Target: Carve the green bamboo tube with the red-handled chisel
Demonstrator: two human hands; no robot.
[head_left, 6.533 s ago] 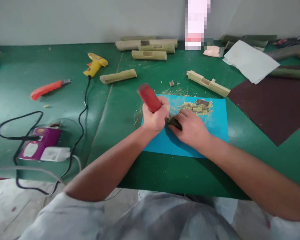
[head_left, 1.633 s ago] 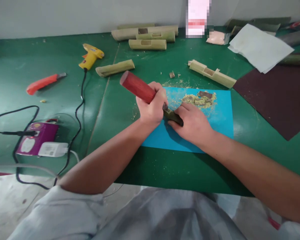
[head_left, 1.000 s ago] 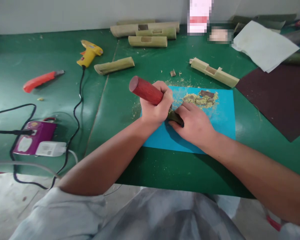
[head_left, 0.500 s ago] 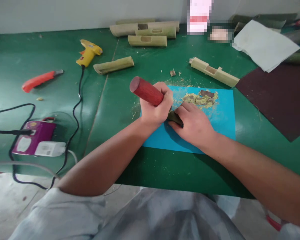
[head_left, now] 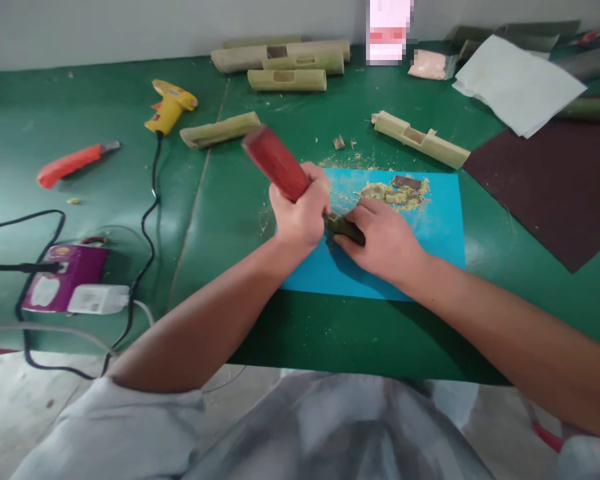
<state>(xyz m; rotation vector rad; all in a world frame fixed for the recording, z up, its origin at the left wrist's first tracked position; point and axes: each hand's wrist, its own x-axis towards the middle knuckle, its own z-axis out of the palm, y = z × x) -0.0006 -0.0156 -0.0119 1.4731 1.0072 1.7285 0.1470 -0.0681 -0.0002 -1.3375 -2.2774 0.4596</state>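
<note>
My left hand [head_left: 304, 215] is closed around a thick red wooden handle [head_left: 279, 165], whose top end tilts up and to the left. The working end of this tool is hidden below my fist. Just to the right, my right hand [head_left: 387, 233] grips a short dark green bamboo piece [head_left: 346, 229] between thumb and fingers. The bamboo's left end lies close to my left hand; whether the tool touches it I cannot tell. Both hands are over a blue sheet [head_left: 305, 277]. Behind my right hand, pale shavings [head_left: 375, 193] and brown scraps [head_left: 407, 183] lie on that sheet.
Several cut bamboo tubes [head_left: 287, 81] lie at the back, another notched one [head_left: 420, 139] to the right. On the left are a yellow glue gun [head_left: 170, 107], its cord, a red-handled cutter [head_left: 70, 165] and a purple power box [head_left: 70, 277]. Brown sheet [head_left: 555, 187] and white paper [head_left: 517, 87] lie right.
The red handle's top has swung up and left, and my left fist has shifted slightly away from my right hand, showing more of the bamboo piece. The view has moved slightly.
</note>
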